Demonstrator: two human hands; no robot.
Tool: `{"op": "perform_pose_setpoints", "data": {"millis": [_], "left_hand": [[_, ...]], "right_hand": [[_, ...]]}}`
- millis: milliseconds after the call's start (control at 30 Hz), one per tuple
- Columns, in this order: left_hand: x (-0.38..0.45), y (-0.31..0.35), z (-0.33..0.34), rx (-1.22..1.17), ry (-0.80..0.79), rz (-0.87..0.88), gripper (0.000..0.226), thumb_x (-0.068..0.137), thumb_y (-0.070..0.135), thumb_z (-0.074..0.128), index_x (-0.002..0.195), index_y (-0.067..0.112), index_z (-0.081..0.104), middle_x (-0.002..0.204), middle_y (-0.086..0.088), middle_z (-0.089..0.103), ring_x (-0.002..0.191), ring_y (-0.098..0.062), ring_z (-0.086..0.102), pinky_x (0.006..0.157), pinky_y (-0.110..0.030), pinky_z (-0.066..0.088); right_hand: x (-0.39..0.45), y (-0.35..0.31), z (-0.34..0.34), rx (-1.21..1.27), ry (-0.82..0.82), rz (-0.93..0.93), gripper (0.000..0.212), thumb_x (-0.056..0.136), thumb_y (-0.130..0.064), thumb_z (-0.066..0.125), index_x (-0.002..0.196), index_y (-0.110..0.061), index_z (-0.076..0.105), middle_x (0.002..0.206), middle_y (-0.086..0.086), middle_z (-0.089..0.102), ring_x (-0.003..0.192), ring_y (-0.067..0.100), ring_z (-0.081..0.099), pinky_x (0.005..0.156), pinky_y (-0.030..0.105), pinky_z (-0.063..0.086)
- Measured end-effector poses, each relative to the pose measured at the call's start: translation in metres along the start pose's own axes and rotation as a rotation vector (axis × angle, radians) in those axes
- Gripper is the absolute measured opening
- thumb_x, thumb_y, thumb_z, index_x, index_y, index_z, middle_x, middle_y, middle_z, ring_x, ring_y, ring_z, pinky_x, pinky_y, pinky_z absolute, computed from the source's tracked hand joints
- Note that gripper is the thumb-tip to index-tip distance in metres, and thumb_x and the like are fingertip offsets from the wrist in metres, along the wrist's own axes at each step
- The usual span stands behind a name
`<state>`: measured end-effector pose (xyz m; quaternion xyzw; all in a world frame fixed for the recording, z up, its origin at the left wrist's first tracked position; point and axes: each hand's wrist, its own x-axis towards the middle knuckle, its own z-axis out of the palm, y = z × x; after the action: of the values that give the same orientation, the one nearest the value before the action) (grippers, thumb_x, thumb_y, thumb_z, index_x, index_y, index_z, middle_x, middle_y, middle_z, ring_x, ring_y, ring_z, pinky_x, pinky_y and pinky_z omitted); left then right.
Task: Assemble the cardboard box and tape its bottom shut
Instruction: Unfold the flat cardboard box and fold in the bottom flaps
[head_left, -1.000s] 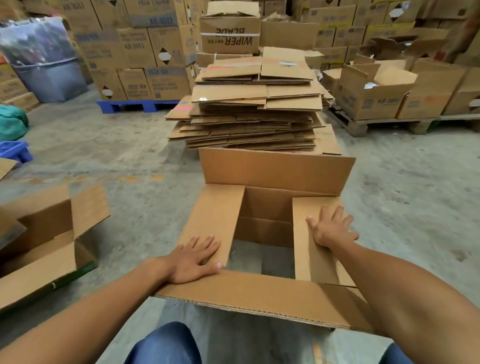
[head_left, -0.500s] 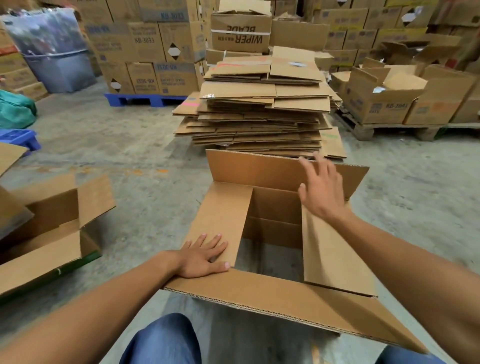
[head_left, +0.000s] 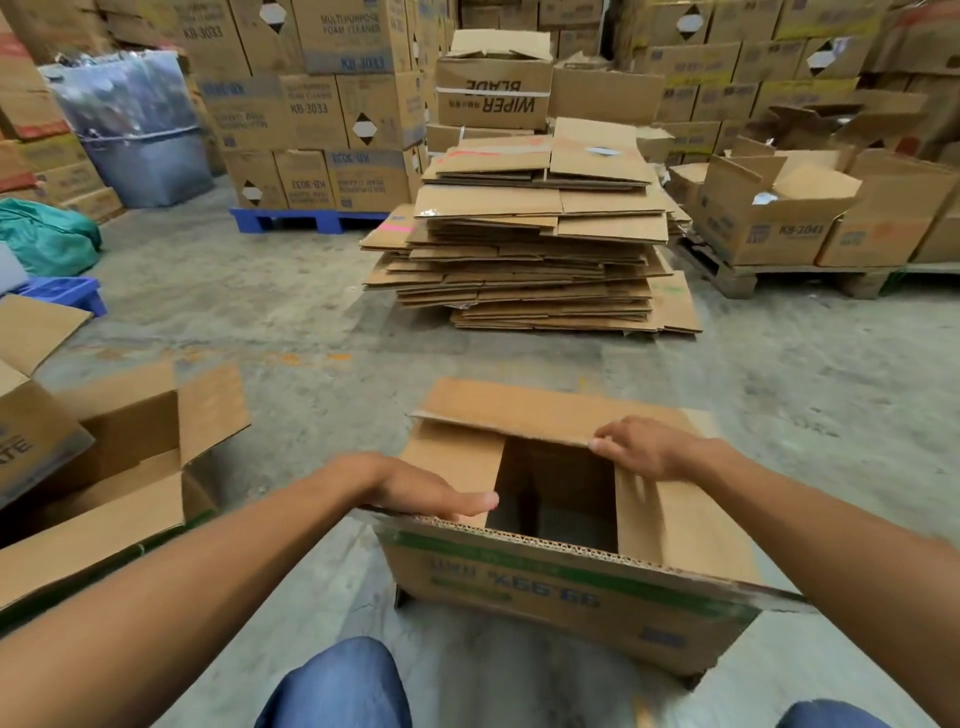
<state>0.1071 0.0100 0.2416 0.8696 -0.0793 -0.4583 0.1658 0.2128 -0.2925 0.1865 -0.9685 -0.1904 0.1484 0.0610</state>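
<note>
A brown cardboard box (head_left: 561, 597) with green and blue print stands on the concrete floor in front of my knees. Its two short flaps are folded inward, leaving a dark gap in the middle. My left hand (head_left: 415, 488) rests palm down on the left short flap, its fingers reaching the near long flap's edge. My right hand (head_left: 644, 447) grips the edge of the far long flap (head_left: 519, 410), which is pulled down toward me over the opening. The near long flap stands up. No tape is in view.
An open box (head_left: 119, 467) lies on its side at the left. A stack of flattened cartons (head_left: 535, 244) sits ahead on the floor. Pallets of printed cartons (head_left: 311, 119) stand behind, open boxes (head_left: 769, 213) on a wooden pallet at the right.
My right hand left the right short flap, reached the far long flap and pulled it down toward me. The near long flap swung up. My left hand stayed on the left flap.
</note>
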Motion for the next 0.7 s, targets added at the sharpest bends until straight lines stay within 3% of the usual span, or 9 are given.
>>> {"op": "perform_pose_setpoints", "data": {"millis": [67,133,233,367,467,567,700], "left_hand": [[-0.014,0.009,-0.013,0.050,-0.065,0.080,0.088,0.075,0.083,0.046,0.146,0.032,0.044,0.150,0.004,0.047,0.134,-0.013,0.043,0.109,-0.031,0.029],[-0.022,0.016,-0.022,0.178,-0.077,0.104,0.078,0.082,0.064,0.061,0.150,0.036,0.035,0.146,0.008,0.052,0.133,-0.010,0.042,0.111,-0.034,0.025],[-0.023,0.021,-0.029,0.211,-0.013,0.070,0.082,0.078,0.059,0.070,0.150,0.040,0.034,0.135,0.013,0.061,0.131,-0.014,0.049,0.112,-0.041,0.027],[-0.013,0.017,-0.041,0.163,0.387,0.164,0.071,0.083,0.059,0.066,0.145,0.034,0.044,0.133,0.004,0.063,0.123,-0.018,0.057,0.106,-0.035,0.041],[0.005,0.008,-0.046,0.304,0.657,0.139,0.078,0.086,0.059,0.061,0.153,0.033,0.029,0.147,0.003,0.051,0.132,-0.022,0.050,0.107,-0.038,0.040],[0.037,-0.005,-0.039,0.429,0.805,0.065,0.077,0.091,0.062,0.049,0.156,0.034,0.017,0.158,0.001,0.035,0.143,-0.025,0.035,0.115,-0.045,0.029],[0.081,-0.025,-0.022,0.371,0.815,-0.036,0.069,0.095,0.067,0.026,0.156,0.039,0.012,0.165,-0.004,0.014,0.152,-0.035,0.003,0.122,-0.050,0.003]], "right_hand": [[-0.004,0.003,0.005,0.061,-0.153,0.005,0.063,0.100,-0.055,0.030,0.145,-0.014,0.046,0.149,0.009,0.048,0.135,0.027,0.044,0.113,0.044,0.032],[-0.005,0.006,0.004,0.148,-0.270,0.065,0.068,0.098,-0.059,0.026,0.149,-0.015,0.039,0.154,0.008,0.040,0.140,0.027,0.036,0.117,0.046,0.025],[-0.007,0.006,-0.011,0.213,-0.402,0.218,0.082,0.090,-0.074,0.017,0.152,-0.024,0.035,0.161,0.006,0.028,0.147,0.032,0.022,0.119,0.053,0.017],[-0.009,0.004,-0.033,0.333,-0.481,0.319,0.094,0.080,-0.082,0.011,0.143,-0.024,0.049,0.154,0.008,0.036,0.146,0.031,0.025,0.117,0.049,0.019],[-0.003,0.010,-0.039,0.429,-0.522,0.359,0.103,0.071,-0.090,0.013,0.147,-0.027,0.044,0.157,-0.001,0.034,0.147,0.020,0.023,0.120,0.049,0.016],[0.002,0.017,-0.040,0.470,-0.490,0.375,0.108,0.061,-0.097,0.019,0.143,-0.033,0.049,0.152,-0.005,0.043,0.140,0.020,0.039,0.118,0.049,0.026],[-0.004,0.020,-0.014,0.242,-0.133,0.219,0.080,0.089,-0.076,0.020,0.139,-0.025,0.054,0.148,0.002,0.050,0.133,0.026,0.048,0.113,0.043,0.032]]}}
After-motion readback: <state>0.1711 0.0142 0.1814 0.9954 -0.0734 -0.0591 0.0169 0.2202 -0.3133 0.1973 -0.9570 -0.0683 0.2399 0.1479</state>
